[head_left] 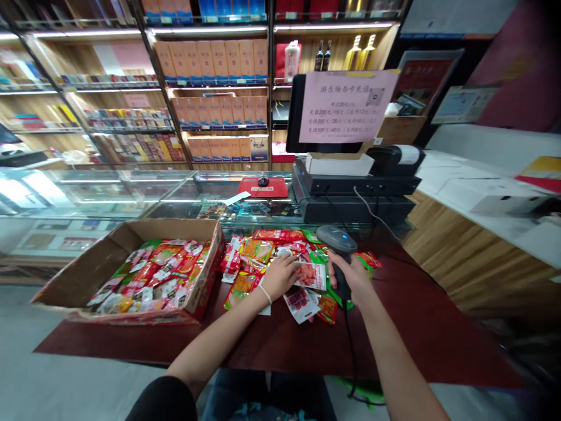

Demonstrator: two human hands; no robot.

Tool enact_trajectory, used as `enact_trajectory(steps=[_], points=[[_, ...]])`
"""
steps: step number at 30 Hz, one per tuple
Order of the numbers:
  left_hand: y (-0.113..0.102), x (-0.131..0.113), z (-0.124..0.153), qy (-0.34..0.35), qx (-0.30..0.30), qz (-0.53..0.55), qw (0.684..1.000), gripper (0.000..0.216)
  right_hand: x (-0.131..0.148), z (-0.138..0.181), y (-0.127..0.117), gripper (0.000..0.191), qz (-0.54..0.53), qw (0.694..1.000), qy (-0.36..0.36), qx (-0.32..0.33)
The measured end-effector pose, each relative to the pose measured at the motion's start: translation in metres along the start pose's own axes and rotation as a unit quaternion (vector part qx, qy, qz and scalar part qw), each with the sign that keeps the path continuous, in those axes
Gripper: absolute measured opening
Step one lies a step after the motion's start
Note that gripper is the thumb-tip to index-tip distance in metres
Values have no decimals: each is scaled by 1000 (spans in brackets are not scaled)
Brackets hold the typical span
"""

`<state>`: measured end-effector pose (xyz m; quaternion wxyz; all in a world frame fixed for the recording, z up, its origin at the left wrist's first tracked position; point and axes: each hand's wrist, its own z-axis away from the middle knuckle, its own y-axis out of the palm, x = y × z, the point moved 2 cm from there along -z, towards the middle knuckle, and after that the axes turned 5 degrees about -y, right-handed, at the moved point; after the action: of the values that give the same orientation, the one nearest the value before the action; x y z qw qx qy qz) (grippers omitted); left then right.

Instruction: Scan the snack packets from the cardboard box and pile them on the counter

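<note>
My right hand [353,278] is wrapped round the handle of a black barcode scanner [336,238], whose head points forward and left over a pile of snack packets [256,250]. A small blue light shows on top of the scanner, and its cable hangs down past the counter's front edge. My left hand [280,276], with a pale band at the wrist, is at the pile. Its fingers close on the left edge of a white and red snack packet [312,275]; the fingertips are partly hidden. Another white packet [301,305] lies nearer to me.
An open cardboard box [205,292] holding many similar packets stands on the dark red counter [272,345] at left. Behind the pile are a glass display case [175,196], a mouse [263,181] on a red pad, a cash drawer [355,207] and a monitor [295,117] with a paper notice.
</note>
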<state>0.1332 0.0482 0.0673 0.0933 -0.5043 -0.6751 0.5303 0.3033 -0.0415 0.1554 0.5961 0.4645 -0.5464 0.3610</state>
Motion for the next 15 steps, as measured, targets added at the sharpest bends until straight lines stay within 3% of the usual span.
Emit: enact_trajectory(steps=[4,9,15], points=[[-42,4,3,-61,-85,67,992,30,1,-3,18,35,9,1000,14,10],[-128,13,25,-104,-141,94,980,28,-7,-13,57,36,24,997,32,71],[-220,62,84,-190,-168,25,967,29,-14,-24,131,38,30,982,50,182]])
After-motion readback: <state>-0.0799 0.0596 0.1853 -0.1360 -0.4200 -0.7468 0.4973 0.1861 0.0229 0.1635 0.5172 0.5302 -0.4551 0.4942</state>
